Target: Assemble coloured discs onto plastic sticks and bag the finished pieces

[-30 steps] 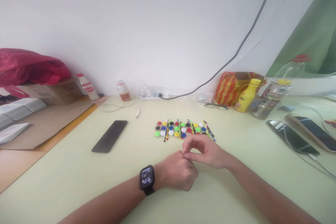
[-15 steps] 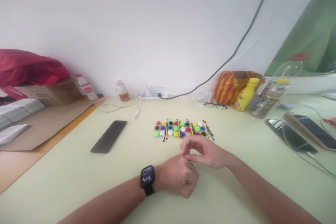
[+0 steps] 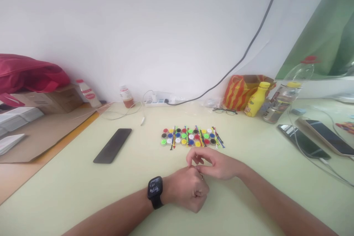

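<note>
Low in the middle, my left hand (image 3: pixel 189 188) is curled into a fist above the table, knuckles up, with a black smartwatch (image 3: pixel 155 188) on its wrist and a ring on one finger. Nothing shows in the fist. My right hand (image 3: pixel 217 164) rests its fingertips on the back of my left hand, near the knuckles. Its fingers are bent and spread a little from the thumb, holding nothing that I can see. Just beyond the hands lie rows of small round lidded pots (image 3: pixel 184 142) in several colours, with thin coloured plastic sticks (image 3: pixel 204 141) laid between them.
A black phone (image 3: pixel 113 145) lies at left; two phones (image 3: pixel 304 142) with cables are at right. Along the wall stand a yellow bottle (image 3: pixel 256 101), a striped bag (image 3: pixel 235 94), a drink bottle (image 3: pixel 127 97) and a power strip (image 3: pixel 159 102). Glasses (image 3: pixel 225 111) lie near the bag.
The right thumb and fingertips have parted slightly over the left knuckles. The whole view has shifted a little. The pots and sticks have stayed in place.
</note>
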`<state>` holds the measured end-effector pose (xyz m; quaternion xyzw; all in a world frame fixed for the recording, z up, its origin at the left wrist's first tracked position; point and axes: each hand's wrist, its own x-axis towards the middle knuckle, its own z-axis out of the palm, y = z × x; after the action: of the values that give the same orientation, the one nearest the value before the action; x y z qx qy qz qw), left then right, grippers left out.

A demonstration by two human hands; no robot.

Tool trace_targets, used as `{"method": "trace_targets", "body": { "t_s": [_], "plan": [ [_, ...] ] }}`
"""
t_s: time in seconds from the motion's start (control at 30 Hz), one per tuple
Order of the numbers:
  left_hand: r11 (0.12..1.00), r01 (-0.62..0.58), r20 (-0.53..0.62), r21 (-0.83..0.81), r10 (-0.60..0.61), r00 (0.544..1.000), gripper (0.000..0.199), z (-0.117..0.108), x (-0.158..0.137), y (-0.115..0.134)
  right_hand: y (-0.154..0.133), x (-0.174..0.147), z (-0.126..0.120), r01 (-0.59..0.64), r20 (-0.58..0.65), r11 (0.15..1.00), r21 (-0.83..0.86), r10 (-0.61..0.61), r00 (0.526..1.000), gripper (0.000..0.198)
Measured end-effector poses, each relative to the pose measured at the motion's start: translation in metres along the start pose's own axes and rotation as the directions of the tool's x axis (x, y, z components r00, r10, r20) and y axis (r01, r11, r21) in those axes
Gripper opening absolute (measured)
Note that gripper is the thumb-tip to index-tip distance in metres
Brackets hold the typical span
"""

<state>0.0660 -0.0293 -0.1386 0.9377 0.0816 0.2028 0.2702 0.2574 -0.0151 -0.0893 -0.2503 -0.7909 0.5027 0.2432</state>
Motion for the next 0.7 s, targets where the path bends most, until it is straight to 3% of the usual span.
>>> {"method": "trace_targets", "body": {
  "t_s": [0.2,0.43,0.53,0.7],
  "plan": [
    [0.999,0.006,0.026,0.032,-0.007,1.000,0.041,-0.004,0.001,-0.001,0.002,0.000,0.000,0.019,-0.066,1.000,-0.003,-0.019,0.998,0.018],
    [1.000,0.014,-0.044,0.001,-0.014,0.999,0.042,-0.006,-0.001,-0.002,0.006,0.001,0.001,-0.003,-0.076,0.999,0.036,0.006,0.997,0.019],
    [1.000,0.027,-0.020,0.015,-0.026,0.999,0.043,-0.007,0.000,-0.001,0.008,0.001,0.001,0.001,-0.074,0.997,0.076,0.005,0.997,0.021],
    [1.000,0.028,-0.053,-0.004,-0.028,0.998,0.043,-0.013,0.001,0.001,0.011,0.003,0.001,0.033,-0.143,0.992,0.121,-0.015,0.990,0.011]
  ]
}}
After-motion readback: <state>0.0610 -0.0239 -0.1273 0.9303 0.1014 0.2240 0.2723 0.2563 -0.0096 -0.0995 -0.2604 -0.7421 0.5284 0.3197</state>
